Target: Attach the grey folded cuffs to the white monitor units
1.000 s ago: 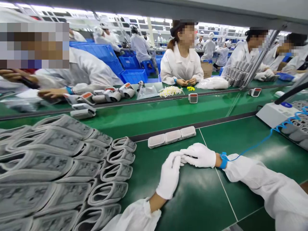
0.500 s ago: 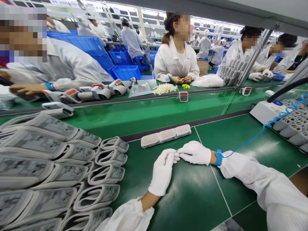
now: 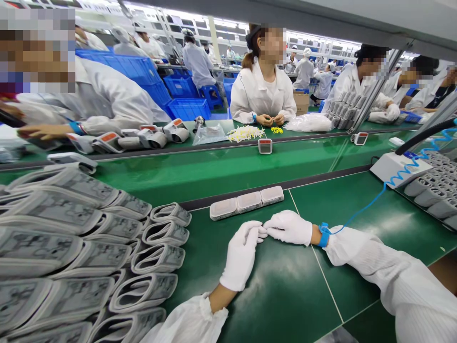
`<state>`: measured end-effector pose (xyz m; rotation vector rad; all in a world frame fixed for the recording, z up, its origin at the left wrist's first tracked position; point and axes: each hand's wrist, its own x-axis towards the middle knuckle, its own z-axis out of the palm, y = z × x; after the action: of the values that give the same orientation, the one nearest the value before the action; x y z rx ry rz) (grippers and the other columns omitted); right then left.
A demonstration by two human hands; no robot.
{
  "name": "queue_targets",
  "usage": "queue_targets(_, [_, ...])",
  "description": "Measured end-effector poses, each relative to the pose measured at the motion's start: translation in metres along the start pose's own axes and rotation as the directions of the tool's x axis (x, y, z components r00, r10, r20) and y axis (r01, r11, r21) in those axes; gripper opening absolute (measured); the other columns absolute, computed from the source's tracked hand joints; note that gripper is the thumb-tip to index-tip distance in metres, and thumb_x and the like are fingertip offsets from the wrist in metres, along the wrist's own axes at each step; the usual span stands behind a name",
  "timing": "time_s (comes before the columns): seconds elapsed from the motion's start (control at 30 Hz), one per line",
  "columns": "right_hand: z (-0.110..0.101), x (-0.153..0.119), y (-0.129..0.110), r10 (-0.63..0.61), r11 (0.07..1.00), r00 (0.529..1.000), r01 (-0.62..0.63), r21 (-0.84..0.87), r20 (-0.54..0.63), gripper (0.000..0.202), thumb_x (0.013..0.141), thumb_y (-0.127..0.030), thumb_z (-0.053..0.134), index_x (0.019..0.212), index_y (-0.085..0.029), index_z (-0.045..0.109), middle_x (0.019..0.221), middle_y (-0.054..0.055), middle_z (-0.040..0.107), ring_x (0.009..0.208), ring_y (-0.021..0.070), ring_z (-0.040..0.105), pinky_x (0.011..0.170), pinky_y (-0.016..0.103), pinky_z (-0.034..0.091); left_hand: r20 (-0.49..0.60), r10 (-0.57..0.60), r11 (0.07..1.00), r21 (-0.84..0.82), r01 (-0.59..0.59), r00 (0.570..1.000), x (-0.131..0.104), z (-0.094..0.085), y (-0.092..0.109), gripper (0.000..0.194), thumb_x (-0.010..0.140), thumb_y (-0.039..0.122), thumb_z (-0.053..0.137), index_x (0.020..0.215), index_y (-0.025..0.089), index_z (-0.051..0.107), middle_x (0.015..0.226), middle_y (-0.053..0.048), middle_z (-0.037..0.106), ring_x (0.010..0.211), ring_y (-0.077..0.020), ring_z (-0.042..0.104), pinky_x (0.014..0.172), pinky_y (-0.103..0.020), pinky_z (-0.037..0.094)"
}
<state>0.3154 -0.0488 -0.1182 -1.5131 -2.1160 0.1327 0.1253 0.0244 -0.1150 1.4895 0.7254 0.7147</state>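
My left hand (image 3: 240, 255), in a white glove, rests low over the green work surface with its fingers curled together. Its fingertips meet those of my right hand (image 3: 290, 227), also white-gloved, whose fingers are pressed together. Whether anything small is between the fingers cannot be made out. A blue wrist strap (image 3: 324, 234) with a cord circles my right wrist. Just beyond the hands lie three pale rounded blocks (image 3: 249, 202) end to end, untouched. To the left of my left hand are stacked rolled grey fabric cuffs (image 3: 157, 259) with pale edges.
A green conveyor belt (image 3: 193, 170) crosses ahead, carrying small white devices, one (image 3: 265, 146) with an orange strip. A white box (image 3: 400, 167) and more grey rolls (image 3: 424, 193) stand at right. Co-workers in white sit across the belt; a metal beam (image 3: 321, 21) hangs overhead.
The devices on the belt have shifted left. One co-worker's gloved hands at far right have moved slightly. My own hands stay in place, fingertips together.
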Motion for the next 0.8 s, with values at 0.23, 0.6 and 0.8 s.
queue_targets(0.23, [-0.0005, -0.0018, 0.0034, 0.040, 0.999, 0.999, -0.040, 0.007, 0.037, 0.025, 0.104, -0.024, 0.049, 0.093, -0.016, 0.069, 0.079, 0.002, 0.065, 0.070, 0.0137, 0.056, 0.067, 0.026, 0.037, 0.112, -0.031, 0.999, 0.027, 0.028, 0.993, -0.0046, 0.0004, 0.0019, 0.029, 0.092, 0.037, 0.058, 0.113, 0.019, 0.065, 0.108, -0.009, 0.074, 0.091, -0.0213, 0.071, 0.083, -0.037, 0.056])
queue_targets(0.6, [-0.0009, -0.0032, 0.0035, 0.041, 0.998, 0.998, -0.039, -0.039, 0.050, 0.020, 0.096, -0.017, 0.051, 0.087, -0.017, 0.068, 0.075, 0.000, 0.064, 0.066, 0.0129, 0.053, 0.065, 0.027, 0.035, 0.248, 0.084, 0.977, 0.170, -0.128, 0.965, -0.0090, 0.0018, 0.0052, 0.029, 0.094, 0.031, 0.055, 0.120, 0.023, 0.064, 0.093, -0.002, 0.064, 0.068, -0.0136, 0.060, 0.064, -0.028, 0.052])
queue_targets(0.8, [-0.0011, -0.0031, 0.0042, 0.014, 0.998, 0.999, -0.011, -0.068, 0.035, 0.020, 0.093, -0.015, 0.051, 0.077, -0.017, 0.063, 0.070, -0.001, 0.061, 0.062, 0.0123, 0.050, 0.063, 0.027, 0.033, 0.227, 0.100, 0.976, 0.169, -0.140, 0.969, -0.0081, 0.0030, 0.0066, 0.026, 0.094, 0.029, 0.054, 0.116, 0.022, 0.066, 0.097, -0.004, 0.066, 0.072, -0.0146, 0.064, 0.066, -0.029, 0.053])
